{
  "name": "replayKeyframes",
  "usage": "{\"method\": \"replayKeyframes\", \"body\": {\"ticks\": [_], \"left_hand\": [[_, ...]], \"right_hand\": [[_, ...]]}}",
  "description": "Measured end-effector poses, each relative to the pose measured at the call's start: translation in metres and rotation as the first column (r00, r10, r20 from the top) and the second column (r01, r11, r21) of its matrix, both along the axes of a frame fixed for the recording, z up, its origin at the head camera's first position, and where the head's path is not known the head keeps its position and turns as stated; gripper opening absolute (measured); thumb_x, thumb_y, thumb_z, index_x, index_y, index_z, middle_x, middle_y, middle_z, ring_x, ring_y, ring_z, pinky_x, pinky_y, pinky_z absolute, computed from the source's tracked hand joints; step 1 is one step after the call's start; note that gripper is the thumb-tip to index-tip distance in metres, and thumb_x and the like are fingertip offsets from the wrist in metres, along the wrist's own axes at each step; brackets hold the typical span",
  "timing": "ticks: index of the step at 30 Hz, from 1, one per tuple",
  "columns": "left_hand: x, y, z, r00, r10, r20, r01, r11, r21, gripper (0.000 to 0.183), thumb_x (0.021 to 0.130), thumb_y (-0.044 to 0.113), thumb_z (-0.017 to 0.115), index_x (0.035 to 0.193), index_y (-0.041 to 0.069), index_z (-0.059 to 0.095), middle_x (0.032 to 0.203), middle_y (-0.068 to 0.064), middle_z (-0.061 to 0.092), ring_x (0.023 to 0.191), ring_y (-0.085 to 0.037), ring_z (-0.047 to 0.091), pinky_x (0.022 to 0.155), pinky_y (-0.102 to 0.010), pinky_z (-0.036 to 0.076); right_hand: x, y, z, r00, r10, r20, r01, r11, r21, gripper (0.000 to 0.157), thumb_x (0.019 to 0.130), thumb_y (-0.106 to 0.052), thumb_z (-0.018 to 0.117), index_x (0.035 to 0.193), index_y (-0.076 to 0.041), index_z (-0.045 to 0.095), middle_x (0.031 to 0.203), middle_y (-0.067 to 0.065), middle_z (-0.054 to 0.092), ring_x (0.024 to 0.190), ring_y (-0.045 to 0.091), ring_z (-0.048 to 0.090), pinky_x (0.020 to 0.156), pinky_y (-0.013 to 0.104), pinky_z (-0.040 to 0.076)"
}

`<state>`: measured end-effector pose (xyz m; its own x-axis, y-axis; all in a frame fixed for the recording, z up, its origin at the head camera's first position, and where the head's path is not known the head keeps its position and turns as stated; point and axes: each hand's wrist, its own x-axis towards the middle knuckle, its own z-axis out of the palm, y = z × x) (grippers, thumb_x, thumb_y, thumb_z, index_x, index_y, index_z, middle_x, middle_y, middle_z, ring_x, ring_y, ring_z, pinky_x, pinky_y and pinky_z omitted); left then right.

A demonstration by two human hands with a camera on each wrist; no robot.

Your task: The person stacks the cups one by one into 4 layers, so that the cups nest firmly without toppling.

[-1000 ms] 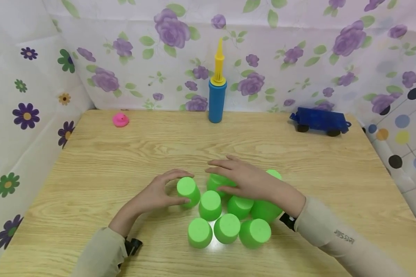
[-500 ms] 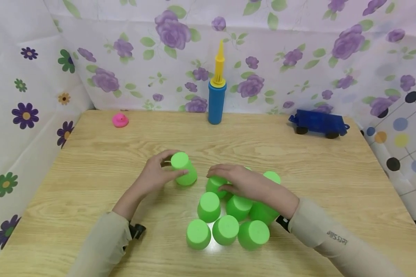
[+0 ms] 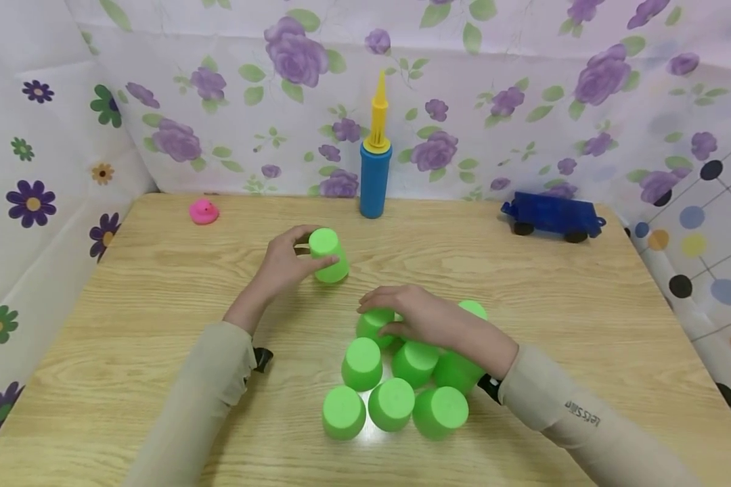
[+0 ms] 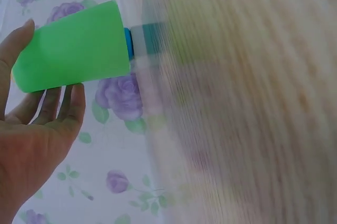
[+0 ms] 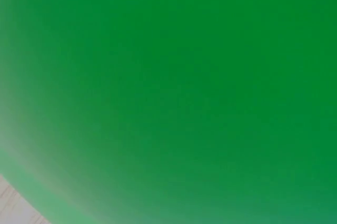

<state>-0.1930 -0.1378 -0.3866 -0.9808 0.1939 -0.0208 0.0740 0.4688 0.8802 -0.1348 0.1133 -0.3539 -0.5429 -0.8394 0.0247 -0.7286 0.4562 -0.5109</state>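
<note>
Left grip — cup aloft — wristcam only

In the head view, the left forearm, covered by a beige sleeve, is stretched upward from the lower left of the frame. The left hand is held left of centre, with thumb and fingers set apart in a grip. The right forearm, likewise sleeved, is angled in from the lower right. The right hand is placed just below and right of centre, its back turned up, fingers and thumb curved downward. In the left wrist view, the left hand is seen at the left edge, thumb above and fingertips below.
</note>
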Motion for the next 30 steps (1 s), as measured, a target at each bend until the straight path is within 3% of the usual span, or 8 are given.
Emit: {"method": "replayKeyframes", "body": {"ticks": [11, 18, 30], "left_hand": [[-0.009, 0.003, -0.003, 0.997, -0.017, 0.078, 0.018, 1.000, -0.017, 0.063, 0.077, 0.031, 0.078, 0.131, 0.013, 0.051, 0.127, -0.007, 0.053, 0.115, -0.028, 0.052, 0.094, -0.042, 0.047], [-0.012, 0.008, 0.000, 0.997, -0.030, 0.067, 0.032, 0.999, -0.036, 0.063, 0.077, 0.029, 0.077, 0.131, 0.012, 0.050, 0.127, -0.008, 0.054, 0.115, -0.029, 0.052, 0.093, -0.042, 0.047], [-0.011, 0.005, -0.006, 0.996, -0.052, 0.074, 0.056, 0.997, -0.047, 0.066, 0.078, 0.028, 0.077, 0.134, 0.011, 0.047, 0.128, -0.010, 0.052, 0.118, -0.031, 0.049, 0.096, -0.046, 0.044]], "right_hand": [[0.000, 0.000, 0.002, 1.000, -0.004, 0.008, 0.004, 1.000, 0.015, 0.037, 0.082, -0.011, 0.071, 0.117, -0.007, 0.062, 0.124, 0.008, 0.060, 0.120, 0.023, 0.053, 0.100, 0.034, 0.043], [-0.001, -0.001, 0.001, 1.000, -0.011, -0.006, 0.011, 1.000, 0.004, 0.038, 0.080, -0.011, 0.072, 0.117, -0.007, 0.063, 0.124, 0.009, 0.060, 0.120, 0.023, 0.053, 0.100, 0.035, 0.043], [-0.001, -0.001, 0.002, 1.000, 0.004, -0.029, -0.003, 1.000, 0.017, 0.038, 0.081, -0.012, 0.072, 0.117, -0.008, 0.063, 0.124, 0.008, 0.060, 0.118, 0.022, 0.054, 0.099, 0.034, 0.044]]}}
